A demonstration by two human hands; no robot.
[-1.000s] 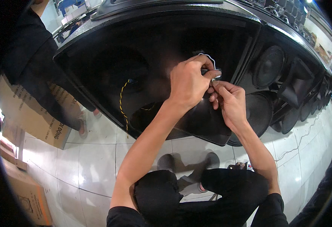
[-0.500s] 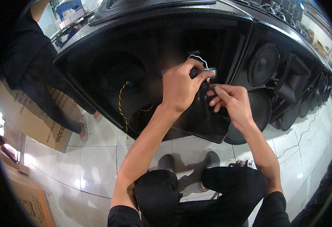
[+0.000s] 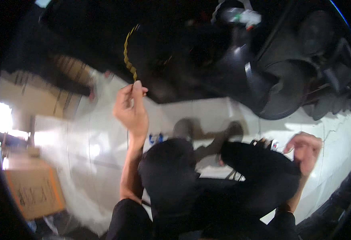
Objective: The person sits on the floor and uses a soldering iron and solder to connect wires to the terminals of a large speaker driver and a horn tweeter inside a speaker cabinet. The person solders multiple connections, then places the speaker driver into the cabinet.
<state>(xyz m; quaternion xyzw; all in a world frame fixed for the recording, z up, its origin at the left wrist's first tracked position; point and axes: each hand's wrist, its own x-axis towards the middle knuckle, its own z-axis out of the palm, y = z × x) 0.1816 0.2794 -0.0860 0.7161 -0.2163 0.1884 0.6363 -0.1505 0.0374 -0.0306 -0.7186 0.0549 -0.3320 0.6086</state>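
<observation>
My left hand [image 3: 132,108] is closed, its thumb and finger pinching the lower end of a yellow-and-black twisted wire [image 3: 126,52]. The wire runs up from the fingertips into the dark speaker cabinet [image 3: 83,40]. Out by my right knee, my right hand [image 3: 305,152] is bent at the fingers and smeared by motion; whether anything is in it cannot be made out. Near it on the floor lies a small blurred cluster of items [image 3: 269,144]. Up in the cabinet a blurred part with a white label [image 3: 247,17] sits behind a black horn [image 3: 241,60], with a pale wire looped above.
To the right stand more black speakers, one with a large round cone [image 3: 285,90]. Cardboard boxes lie at the left, one nearer [image 3: 35,190] with orange stripes. A small blue item [image 3: 156,138] is on the tiled floor [image 3: 99,136]. Another person's dark-clothed leg [image 3: 69,82] shows at upper left.
Both hands have left the part with the white label. My left hand has moved left and taken the twisted wire's end; my right hand has gone down and right. The view has tilted downward.
</observation>
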